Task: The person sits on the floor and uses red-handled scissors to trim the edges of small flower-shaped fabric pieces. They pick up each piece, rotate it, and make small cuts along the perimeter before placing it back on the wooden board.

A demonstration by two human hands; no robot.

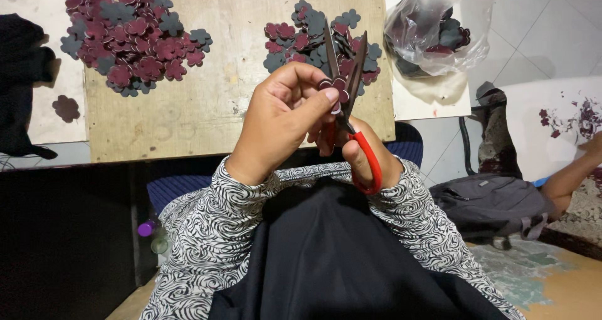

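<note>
The left hand [282,116] pinched a small maroon flower-shaped cutout [335,88] between the open blades of red-handled scissors [351,100], gripped by the right hand [357,154]. Two heaps of finished flowers [135,37] lay on the wooden counter [207,106]; a clear plastic bagful [433,31] seemingly remained.

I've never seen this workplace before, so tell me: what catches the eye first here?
Centre frame, the left hand pinches a small maroon flower cutout between the open blades of red-handled scissors held by the right hand. Behind, on the wooden board, lie two heaps of flower cutouts.
</note>
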